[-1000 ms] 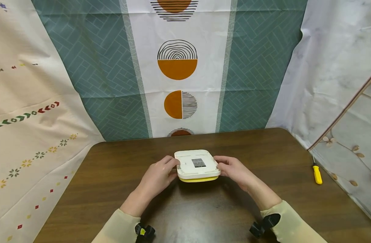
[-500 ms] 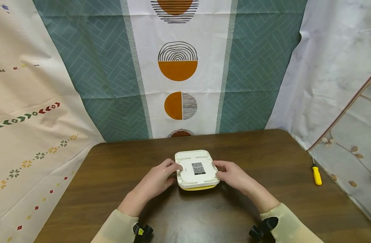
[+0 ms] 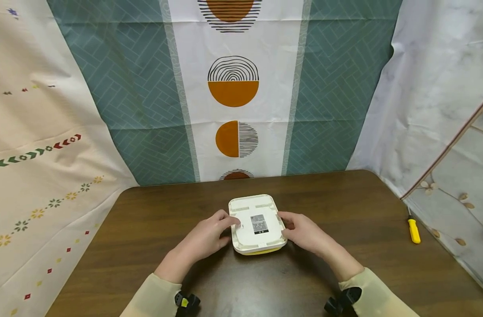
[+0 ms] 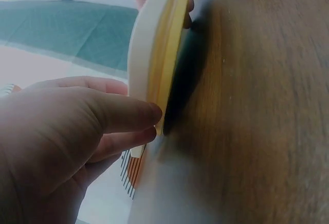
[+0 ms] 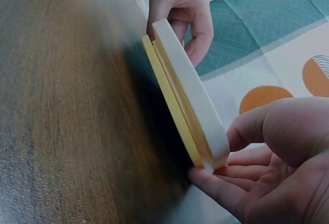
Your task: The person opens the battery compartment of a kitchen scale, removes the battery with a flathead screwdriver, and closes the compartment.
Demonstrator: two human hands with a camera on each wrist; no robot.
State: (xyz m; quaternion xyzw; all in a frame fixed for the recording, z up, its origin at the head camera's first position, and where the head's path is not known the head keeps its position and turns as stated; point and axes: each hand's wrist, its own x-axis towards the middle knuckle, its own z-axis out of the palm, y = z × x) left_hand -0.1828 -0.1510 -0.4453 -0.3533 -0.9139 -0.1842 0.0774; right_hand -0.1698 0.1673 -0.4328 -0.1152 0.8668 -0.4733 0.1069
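In the middle of the head view is a flat, square device with rounded corners, a white base (image 3: 247, 231) facing up with a grey printed label (image 3: 259, 223). Its yellow side (image 4: 177, 34) faces down toward the tabletop, with a dark shadow beneath in both wrist views. My left hand (image 3: 205, 237) grips the left edge, one finger lying over the white face. On the opposite edge, my right hand (image 3: 305, 231) pinches the device between thumb and fingers. A narrow gap runs between the white base (image 5: 193, 88) and the yellow plate (image 5: 172, 100).
A yellow-handled screwdriver (image 3: 414, 230) lies near the right edge of the brown wooden table (image 3: 154, 224). Patterned cloths (image 3: 146, 88) hang behind the table and along both sides. Each wrist carries a small black camera (image 3: 187, 303) on a strap.
The device's near edge has come toward me and more of its white face shows. My left finger reaches farther over that face. Both hands keep hold of the edges.
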